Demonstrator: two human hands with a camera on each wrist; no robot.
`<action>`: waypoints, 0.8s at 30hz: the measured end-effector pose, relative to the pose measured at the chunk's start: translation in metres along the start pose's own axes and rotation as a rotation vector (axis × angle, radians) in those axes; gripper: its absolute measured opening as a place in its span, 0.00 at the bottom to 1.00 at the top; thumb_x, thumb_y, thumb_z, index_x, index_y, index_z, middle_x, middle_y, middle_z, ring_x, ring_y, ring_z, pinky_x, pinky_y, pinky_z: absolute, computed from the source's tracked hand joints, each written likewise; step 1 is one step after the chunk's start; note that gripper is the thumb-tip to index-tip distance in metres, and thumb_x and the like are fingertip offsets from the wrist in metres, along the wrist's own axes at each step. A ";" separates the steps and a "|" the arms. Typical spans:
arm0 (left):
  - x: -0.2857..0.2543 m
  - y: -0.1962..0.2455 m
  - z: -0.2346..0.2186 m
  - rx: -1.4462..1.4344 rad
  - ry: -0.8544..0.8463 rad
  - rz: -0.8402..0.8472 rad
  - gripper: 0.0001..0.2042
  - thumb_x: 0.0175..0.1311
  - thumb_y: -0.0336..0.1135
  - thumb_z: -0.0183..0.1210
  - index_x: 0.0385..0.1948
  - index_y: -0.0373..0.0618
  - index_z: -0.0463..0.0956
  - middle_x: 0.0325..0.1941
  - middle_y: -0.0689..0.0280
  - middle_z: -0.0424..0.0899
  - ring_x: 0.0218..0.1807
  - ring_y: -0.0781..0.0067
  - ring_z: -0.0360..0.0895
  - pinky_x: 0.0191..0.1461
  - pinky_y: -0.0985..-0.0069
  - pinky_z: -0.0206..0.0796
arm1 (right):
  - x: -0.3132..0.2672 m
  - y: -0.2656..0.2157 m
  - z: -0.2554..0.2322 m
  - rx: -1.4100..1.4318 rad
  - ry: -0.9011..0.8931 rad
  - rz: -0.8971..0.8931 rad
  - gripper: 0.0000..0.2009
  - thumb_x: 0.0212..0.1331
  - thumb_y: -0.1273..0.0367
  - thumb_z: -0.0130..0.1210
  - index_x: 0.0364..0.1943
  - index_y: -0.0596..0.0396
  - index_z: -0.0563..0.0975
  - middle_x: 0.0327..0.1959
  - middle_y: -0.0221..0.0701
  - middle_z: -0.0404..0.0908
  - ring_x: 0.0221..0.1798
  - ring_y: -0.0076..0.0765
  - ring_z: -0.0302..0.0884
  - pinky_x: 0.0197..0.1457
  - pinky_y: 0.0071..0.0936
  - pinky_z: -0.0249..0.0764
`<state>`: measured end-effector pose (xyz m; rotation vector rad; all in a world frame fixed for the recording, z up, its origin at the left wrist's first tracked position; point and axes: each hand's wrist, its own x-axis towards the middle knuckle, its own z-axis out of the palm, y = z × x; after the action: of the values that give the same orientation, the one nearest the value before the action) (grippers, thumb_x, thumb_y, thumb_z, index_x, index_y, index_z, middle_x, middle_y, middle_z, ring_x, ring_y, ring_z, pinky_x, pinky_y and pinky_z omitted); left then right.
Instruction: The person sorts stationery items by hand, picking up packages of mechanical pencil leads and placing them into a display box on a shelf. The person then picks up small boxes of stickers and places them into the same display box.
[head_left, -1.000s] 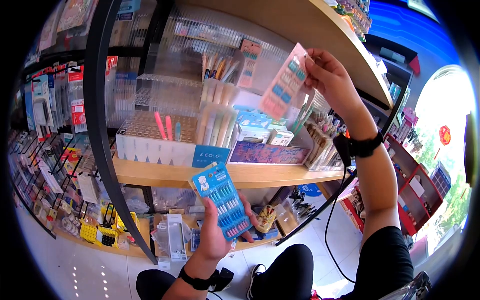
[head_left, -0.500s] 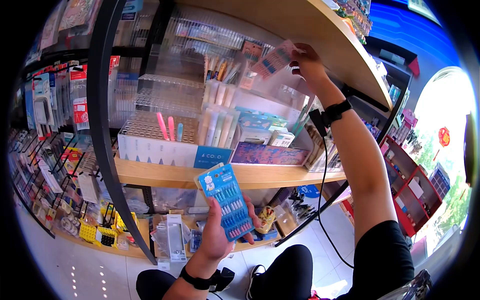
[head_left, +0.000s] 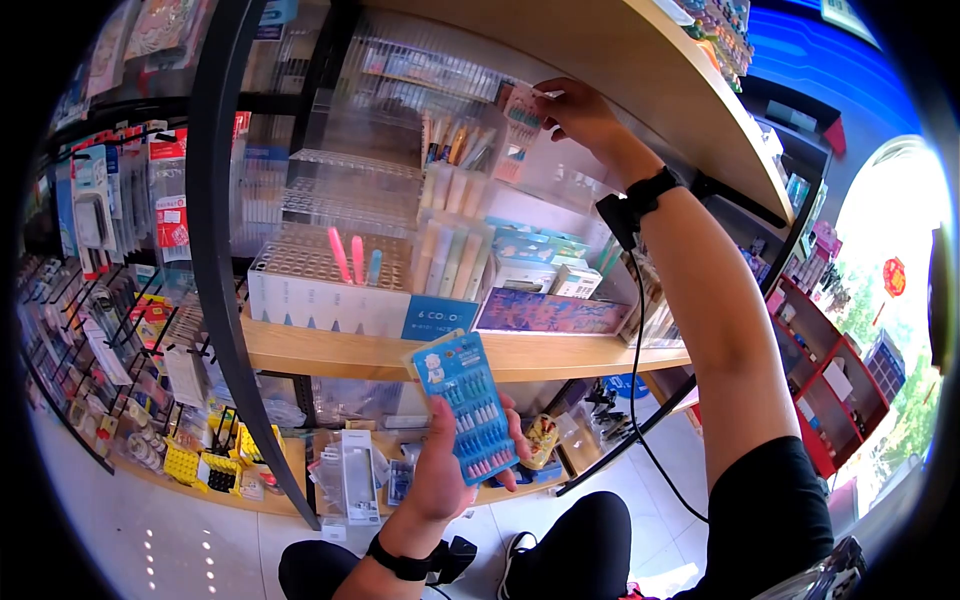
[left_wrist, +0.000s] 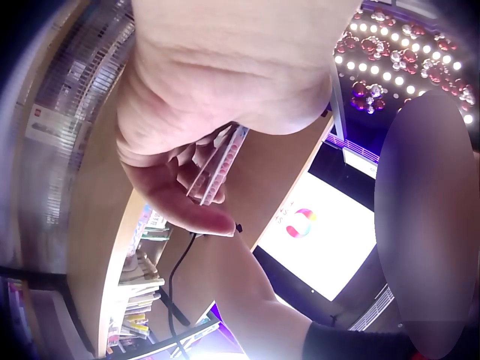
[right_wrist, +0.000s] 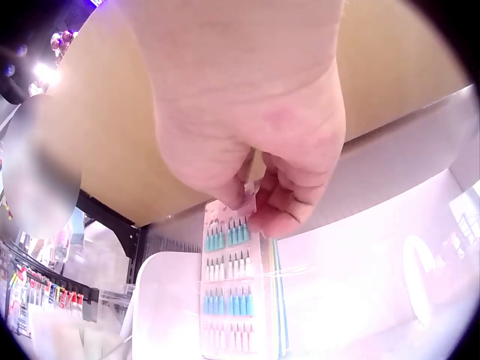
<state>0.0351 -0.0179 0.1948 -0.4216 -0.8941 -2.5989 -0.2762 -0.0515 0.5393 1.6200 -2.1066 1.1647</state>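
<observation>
My left hand point(head_left: 440, 462) holds a blue card point(head_left: 462, 400) with rows of small pointed pieces, like pencil tips, and a cartoon figure at its top. The thumb lies along one side, the fingers on the other. The left wrist view shows the card edge-on point(left_wrist: 222, 169). High at the back of the shelf, my right hand point(head_left: 585, 122) pinches the top corner of a similar pink card point(right_wrist: 228, 271). This card stands upright in the clear holder point(head_left: 553, 165), with teal, white, blue and pink rows facing out.
On the wooden shelf point(head_left: 400, 362) stand a marker box point(head_left: 335, 300) with a few pens and a patterned box point(head_left: 555, 314). Another shelf board point(head_left: 560, 45) hangs close above my right hand. A black post point(head_left: 208, 200) rises at left, and a cable point(head_left: 640, 400) hangs from my right wrist.
My right hand has carried the pink card left and back into the clear holder, turning it from slanted to upright. The left hand keeps its hold on the blue card.
</observation>
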 end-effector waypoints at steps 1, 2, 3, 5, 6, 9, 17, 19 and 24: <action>0.000 0.000 -0.002 0.001 0.000 0.001 0.40 0.69 0.78 0.34 0.52 0.44 0.71 0.38 0.61 0.80 0.40 0.62 0.84 0.24 0.71 0.78 | 0.003 0.000 0.001 0.000 0.000 -0.001 0.16 0.69 0.63 0.59 0.56 0.54 0.78 0.35 0.31 0.84 0.35 0.25 0.82 0.35 0.26 0.81; 0.000 0.000 -0.004 -0.025 -0.039 0.003 0.40 0.70 0.76 0.36 0.55 0.43 0.70 0.40 0.62 0.81 0.42 0.64 0.85 0.27 0.72 0.79 | 0.005 -0.001 0.002 -0.008 0.004 0.027 0.16 0.68 0.64 0.61 0.57 0.54 0.78 0.37 0.31 0.84 0.35 0.25 0.82 0.35 0.27 0.81; -0.001 0.000 -0.006 -0.050 -0.078 0.004 0.39 0.71 0.74 0.37 0.57 0.42 0.69 0.42 0.62 0.81 0.43 0.67 0.86 0.29 0.72 0.79 | 0.008 0.000 0.003 -0.016 0.009 0.055 0.17 0.67 0.64 0.63 0.57 0.53 0.78 0.38 0.31 0.85 0.35 0.25 0.81 0.35 0.27 0.80; -0.001 0.000 -0.006 -0.050 -0.081 0.004 0.39 0.71 0.75 0.37 0.58 0.42 0.69 0.42 0.62 0.81 0.43 0.66 0.86 0.30 0.72 0.79 | 0.013 0.003 0.006 -0.046 0.020 0.050 0.18 0.66 0.63 0.65 0.57 0.53 0.78 0.37 0.31 0.85 0.35 0.25 0.81 0.35 0.27 0.80; -0.001 0.000 -0.005 -0.050 -0.084 0.004 0.39 0.71 0.75 0.36 0.58 0.42 0.69 0.42 0.62 0.81 0.43 0.66 0.86 0.30 0.72 0.79 | 0.014 0.002 0.008 -0.076 0.031 0.046 0.19 0.65 0.62 0.66 0.56 0.53 0.79 0.37 0.31 0.85 0.34 0.25 0.81 0.35 0.26 0.80; 0.000 0.002 0.002 0.012 0.005 -0.002 0.40 0.68 0.78 0.37 0.52 0.43 0.71 0.36 0.61 0.80 0.39 0.63 0.84 0.24 0.71 0.78 | 0.014 0.000 0.011 -0.223 0.051 0.026 0.24 0.58 0.57 0.70 0.55 0.54 0.79 0.41 0.38 0.87 0.38 0.35 0.86 0.40 0.30 0.82; -0.001 0.003 -0.003 0.003 -0.041 -0.004 0.40 0.70 0.76 0.35 0.55 0.42 0.70 0.39 0.61 0.81 0.41 0.65 0.86 0.27 0.72 0.79 | 0.009 -0.005 0.016 -0.407 0.428 -0.159 0.23 0.53 0.57 0.74 0.51 0.50 0.81 0.45 0.36 0.81 0.46 0.34 0.79 0.49 0.33 0.77; -0.004 0.002 -0.005 -0.019 -0.075 -0.005 0.39 0.72 0.74 0.34 0.58 0.41 0.69 0.42 0.62 0.82 0.43 0.67 0.86 0.31 0.73 0.79 | -0.022 -0.035 0.022 -0.344 0.579 -0.272 0.19 0.55 0.60 0.68 0.47 0.55 0.81 0.40 0.40 0.86 0.45 0.39 0.85 0.50 0.33 0.79; -0.006 0.009 -0.003 0.009 -0.100 -0.005 0.39 0.72 0.73 0.35 0.58 0.40 0.69 0.40 0.61 0.84 0.42 0.67 0.87 0.33 0.74 0.79 | -0.179 -0.151 0.046 -0.287 -0.496 -0.126 0.11 0.66 0.66 0.63 0.45 0.58 0.80 0.27 0.23 0.80 0.27 0.15 0.72 0.31 0.20 0.71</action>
<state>0.0435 -0.0249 0.1954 -0.5521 -0.9403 -2.5972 -0.0647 0.0315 0.4657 2.0074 -2.2687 0.4182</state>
